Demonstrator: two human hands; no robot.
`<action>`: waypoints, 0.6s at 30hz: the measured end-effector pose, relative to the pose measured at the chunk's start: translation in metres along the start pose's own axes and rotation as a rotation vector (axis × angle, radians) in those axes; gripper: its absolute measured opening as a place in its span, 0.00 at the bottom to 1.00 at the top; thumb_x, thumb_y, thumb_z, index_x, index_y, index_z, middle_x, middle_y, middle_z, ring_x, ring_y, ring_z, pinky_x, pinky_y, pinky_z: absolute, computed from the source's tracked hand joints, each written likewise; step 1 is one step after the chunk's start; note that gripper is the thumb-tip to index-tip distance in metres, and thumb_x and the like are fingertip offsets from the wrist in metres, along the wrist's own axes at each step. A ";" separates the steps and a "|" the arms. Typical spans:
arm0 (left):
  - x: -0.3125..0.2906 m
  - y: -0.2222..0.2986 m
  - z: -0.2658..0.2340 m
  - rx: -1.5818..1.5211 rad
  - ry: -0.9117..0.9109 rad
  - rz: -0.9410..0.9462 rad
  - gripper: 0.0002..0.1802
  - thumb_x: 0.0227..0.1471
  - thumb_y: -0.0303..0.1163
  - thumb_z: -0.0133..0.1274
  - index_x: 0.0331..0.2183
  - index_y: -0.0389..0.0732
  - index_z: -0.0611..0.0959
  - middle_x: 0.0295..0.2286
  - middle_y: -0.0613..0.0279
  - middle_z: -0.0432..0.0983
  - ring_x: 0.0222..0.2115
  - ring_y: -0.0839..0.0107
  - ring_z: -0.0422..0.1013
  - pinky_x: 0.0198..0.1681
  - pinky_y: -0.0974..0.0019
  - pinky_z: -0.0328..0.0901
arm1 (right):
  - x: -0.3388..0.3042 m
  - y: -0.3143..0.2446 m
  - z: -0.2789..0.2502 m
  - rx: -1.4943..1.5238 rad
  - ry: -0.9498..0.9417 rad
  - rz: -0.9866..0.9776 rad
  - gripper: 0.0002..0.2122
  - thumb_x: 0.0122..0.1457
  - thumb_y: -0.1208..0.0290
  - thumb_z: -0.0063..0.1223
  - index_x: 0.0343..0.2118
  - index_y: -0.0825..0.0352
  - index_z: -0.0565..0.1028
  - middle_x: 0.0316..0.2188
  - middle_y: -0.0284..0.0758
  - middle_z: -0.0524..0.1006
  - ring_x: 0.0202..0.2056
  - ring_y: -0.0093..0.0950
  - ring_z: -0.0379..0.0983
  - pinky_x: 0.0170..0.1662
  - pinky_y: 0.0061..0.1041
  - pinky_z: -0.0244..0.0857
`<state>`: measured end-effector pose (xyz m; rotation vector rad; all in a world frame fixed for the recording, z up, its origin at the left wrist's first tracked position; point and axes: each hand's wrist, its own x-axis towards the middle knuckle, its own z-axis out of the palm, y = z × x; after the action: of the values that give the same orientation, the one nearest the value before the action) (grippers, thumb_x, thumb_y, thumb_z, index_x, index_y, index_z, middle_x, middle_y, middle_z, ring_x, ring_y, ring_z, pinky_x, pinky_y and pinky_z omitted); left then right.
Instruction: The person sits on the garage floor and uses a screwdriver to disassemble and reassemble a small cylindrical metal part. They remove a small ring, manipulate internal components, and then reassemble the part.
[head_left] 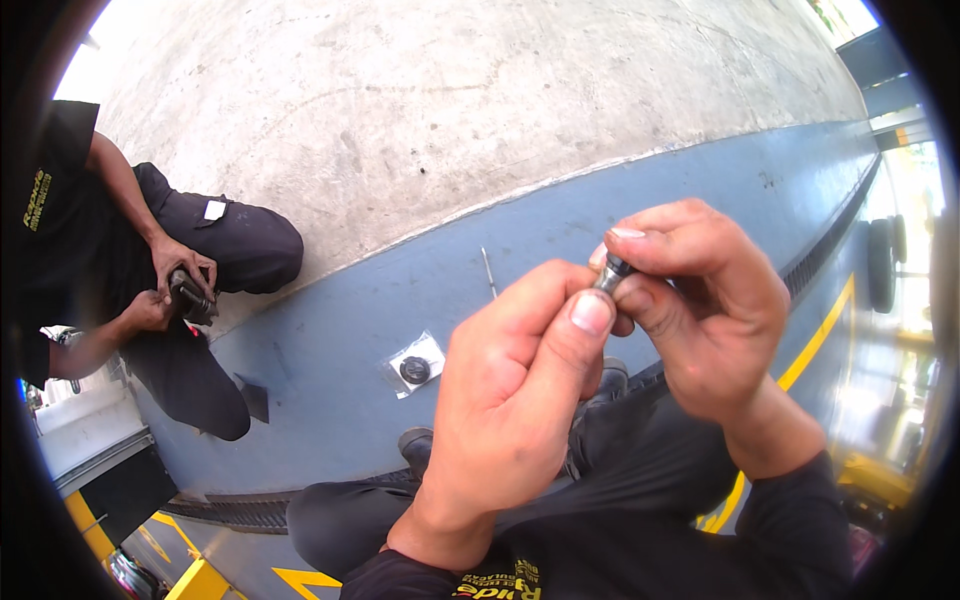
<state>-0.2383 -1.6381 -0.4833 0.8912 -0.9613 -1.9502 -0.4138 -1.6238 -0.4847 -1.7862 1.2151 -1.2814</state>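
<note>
In front of me I hold a small shiny metal pin [607, 279] with a black rubber-looking end [619, 265]. My left hand [510, 390] is closed, its thumb and forefinger pinching the metal part. On the black end, the thumb and fingertips of my right hand [705, 310] are also pressed together. Fingers cover much of the pin, so its full length is hidden. Beyond my left hand, a round black part [415, 370] rests on a clear plastic bag with a white sheet [432, 352]. Near it lies a thin metal rod-like tool [489, 272], partly behind my hand.
At left, another person in dark clothes [70, 220] sits low, holding a dark metal part [192, 298] in both hands. The floor is painted blue [330, 400], with bare concrete [400, 130] beyond. A dark drain grate [240, 510] runs behind my feet. Tyres [882, 265] stand far right.
</note>
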 end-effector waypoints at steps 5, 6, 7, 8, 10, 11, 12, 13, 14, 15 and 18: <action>0.005 -0.004 0.004 0.120 -0.007 0.060 0.11 0.67 0.32 0.49 0.38 0.35 0.81 0.21 0.66 0.71 0.21 0.83 0.63 0.24 0.74 0.59 | 0.002 0.003 0.005 0.457 0.121 0.198 0.08 0.68 0.71 0.55 0.41 0.71 0.74 0.39 0.41 0.76 0.36 0.23 0.74 0.38 0.20 0.71; 0.008 -0.008 0.003 0.176 -0.003 0.104 0.10 0.67 0.31 0.49 0.38 0.34 0.81 0.21 0.64 0.72 0.21 0.82 0.65 0.24 0.73 0.60 | 0.004 0.003 0.004 0.527 0.127 0.249 0.08 0.69 0.69 0.54 0.40 0.70 0.73 0.38 0.40 0.75 0.37 0.23 0.73 0.39 0.21 0.70; 0.010 -0.011 0.004 0.232 0.000 0.148 0.09 0.67 0.30 0.50 0.39 0.34 0.81 0.21 0.61 0.73 0.21 0.82 0.66 0.24 0.72 0.61 | 0.005 0.002 0.004 0.597 0.135 0.299 0.08 0.69 0.67 0.53 0.39 0.69 0.73 0.37 0.39 0.75 0.37 0.24 0.73 0.41 0.21 0.69; 0.011 -0.012 0.005 0.248 0.011 0.192 0.09 0.66 0.29 0.50 0.40 0.34 0.81 0.23 0.58 0.75 0.21 0.79 0.69 0.25 0.71 0.63 | 0.007 0.001 0.004 0.667 0.143 0.350 0.09 0.70 0.66 0.52 0.38 0.67 0.73 0.37 0.38 0.74 0.38 0.24 0.72 0.43 0.22 0.69; 0.011 -0.013 0.008 0.286 0.046 0.281 0.08 0.65 0.27 0.51 0.41 0.32 0.81 0.25 0.51 0.78 0.22 0.74 0.75 0.26 0.68 0.67 | 0.010 -0.004 0.011 0.786 0.184 0.416 0.09 0.70 0.64 0.50 0.37 0.65 0.72 0.36 0.37 0.74 0.40 0.26 0.72 0.47 0.26 0.68; 0.013 -0.018 0.011 0.283 0.077 0.370 0.09 0.64 0.26 0.51 0.42 0.32 0.81 0.26 0.51 0.79 0.23 0.70 0.77 0.27 0.67 0.69 | 0.012 -0.007 0.016 0.845 0.204 0.449 0.09 0.70 0.63 0.49 0.36 0.64 0.71 0.36 0.36 0.74 0.41 0.27 0.71 0.49 0.28 0.68; 0.015 -0.026 0.015 0.280 0.112 0.462 0.09 0.64 0.26 0.52 0.42 0.31 0.81 0.27 0.50 0.80 0.25 0.67 0.79 0.29 0.66 0.70 | 0.014 -0.012 0.021 0.845 0.220 0.463 0.10 0.71 0.62 0.47 0.35 0.63 0.70 0.35 0.36 0.74 0.41 0.28 0.71 0.50 0.30 0.68; 0.015 -0.028 0.015 0.289 0.135 0.530 0.09 0.63 0.25 0.52 0.43 0.31 0.81 0.28 0.49 0.81 0.26 0.64 0.80 0.30 0.66 0.71 | 0.015 -0.018 0.026 0.845 0.236 0.476 0.11 0.71 0.60 0.45 0.34 0.62 0.69 0.34 0.36 0.74 0.42 0.29 0.71 0.51 0.32 0.67; 0.016 -0.029 0.016 0.300 0.160 0.598 0.09 0.63 0.24 0.52 0.43 0.30 0.81 0.28 0.48 0.82 0.28 0.61 0.82 0.31 0.65 0.72 | 0.017 -0.020 0.030 0.826 0.235 0.465 0.12 0.72 0.59 0.43 0.33 0.62 0.68 0.34 0.36 0.74 0.42 0.30 0.71 0.52 0.34 0.67; 0.017 -0.027 0.019 0.319 0.170 0.641 0.10 0.63 0.24 0.52 0.43 0.30 0.81 0.29 0.47 0.82 0.29 0.59 0.82 0.32 0.65 0.73 | 0.018 -0.022 0.031 0.802 0.238 0.453 0.13 0.72 0.59 0.41 0.32 0.61 0.67 0.33 0.36 0.74 0.42 0.31 0.71 0.53 0.36 0.67; 0.018 -0.030 0.022 0.345 0.177 0.700 0.09 0.62 0.23 0.52 0.43 0.31 0.81 0.29 0.46 0.82 0.28 0.56 0.82 0.33 0.65 0.73 | 0.020 -0.027 0.035 0.677 0.209 0.382 0.15 0.73 0.58 0.35 0.30 0.61 0.64 0.32 0.38 0.76 0.42 0.35 0.73 0.55 0.40 0.67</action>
<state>-0.2743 -1.6338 -0.5025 0.7555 -1.3092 -1.1185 -0.3699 -1.6328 -0.4662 -0.9116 0.9949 -1.4412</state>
